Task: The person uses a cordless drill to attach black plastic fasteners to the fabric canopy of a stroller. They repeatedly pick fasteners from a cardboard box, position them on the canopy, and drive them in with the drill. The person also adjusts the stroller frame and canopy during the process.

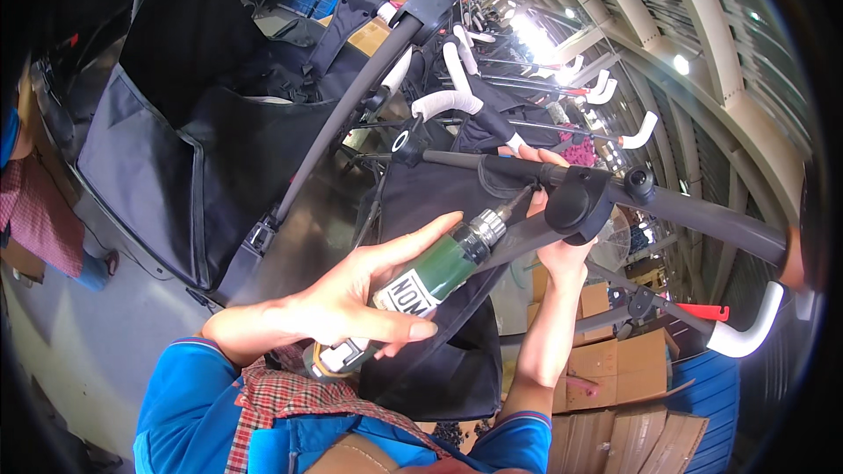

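My left hand [344,281] is wrapped around a green electric screwdriver [441,265], its index finger stretched along the barrel. The driver's bit points up and to the right, at a dark spot on the underside of a grey stroller frame tube [518,168]. Whether the bit sits in a screw is too small to tell. My right hand [562,256] reaches up behind the frame and grips that tube near the bit, fingertips over its top and thumb below; the round black hinge [577,204] hides part of it. Black stroller fabric [430,202] hangs from the tube.
Another black stroller [237,158] stands close on the left, its grey tube slanting past the work. More strollers with white-wrapped handles [448,104] crowd behind. Cardboard boxes [619,369] and a blue crate [716,404] are at the lower right. A person's checked garment [39,197] shows far left.
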Demonstrator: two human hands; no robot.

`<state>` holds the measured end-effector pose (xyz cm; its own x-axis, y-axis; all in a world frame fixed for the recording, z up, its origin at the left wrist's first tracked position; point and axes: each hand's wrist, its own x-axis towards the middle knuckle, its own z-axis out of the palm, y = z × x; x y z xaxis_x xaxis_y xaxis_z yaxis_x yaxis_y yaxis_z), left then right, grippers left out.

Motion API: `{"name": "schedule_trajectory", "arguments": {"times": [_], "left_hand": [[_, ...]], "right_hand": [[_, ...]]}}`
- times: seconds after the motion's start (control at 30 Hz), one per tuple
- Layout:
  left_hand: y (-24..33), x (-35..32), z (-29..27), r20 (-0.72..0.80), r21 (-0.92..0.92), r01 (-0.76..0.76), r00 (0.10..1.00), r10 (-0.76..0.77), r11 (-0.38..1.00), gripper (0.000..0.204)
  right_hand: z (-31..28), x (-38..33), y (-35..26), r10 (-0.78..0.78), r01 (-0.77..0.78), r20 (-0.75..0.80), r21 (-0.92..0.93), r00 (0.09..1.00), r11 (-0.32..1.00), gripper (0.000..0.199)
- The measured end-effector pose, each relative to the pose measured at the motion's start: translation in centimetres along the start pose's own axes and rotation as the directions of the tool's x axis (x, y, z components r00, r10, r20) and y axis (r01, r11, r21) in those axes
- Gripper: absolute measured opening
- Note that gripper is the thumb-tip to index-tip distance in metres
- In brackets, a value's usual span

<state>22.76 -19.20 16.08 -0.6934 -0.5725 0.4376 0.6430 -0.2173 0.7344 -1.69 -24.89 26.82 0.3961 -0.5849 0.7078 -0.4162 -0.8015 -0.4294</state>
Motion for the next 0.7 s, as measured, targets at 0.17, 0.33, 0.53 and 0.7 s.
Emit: {"name": "schedule_trajectory", "arguments": {"times": [0.17, 0.33, 0.53, 0.7], "left_hand": [[-0.3, 0.3, 0.3, 0.090, -0.488, 0.118, 0.992, -0.085, 0.865, 0.099], [-1.9, 0.7, -0.4, 0.166, -0.681, 0.144, 0.985, -0.040, 0.718, 0.106], [-5.4, -2.7, -3.0, 0.028, -0.599, -0.002, 0.999, 0.024, 0.801, 0.104], [-13.5, -11.6, -6.1, -0.558, -0.441, -0.071, 0.802, -0.212, 0.895, 0.076]], "right_hand": [[-0.7, -0.5, 0.3, 0.026, -0.026, 0.002, -0.004, 1.000, 1.000, 0.041], [-1.3, -0.4, -0.4, -0.024, 0.059, 0.137, -0.258, 0.990, 0.964, 0.036], [-6.5, -5.9, -0.7, -0.154, 0.049, -0.188, -0.471, 0.970, 0.881, 0.039], [-15.6, -21.7, 5.7, -0.279, 0.111, -0.753, -0.267, 0.596, 0.957, 0.022]]}}
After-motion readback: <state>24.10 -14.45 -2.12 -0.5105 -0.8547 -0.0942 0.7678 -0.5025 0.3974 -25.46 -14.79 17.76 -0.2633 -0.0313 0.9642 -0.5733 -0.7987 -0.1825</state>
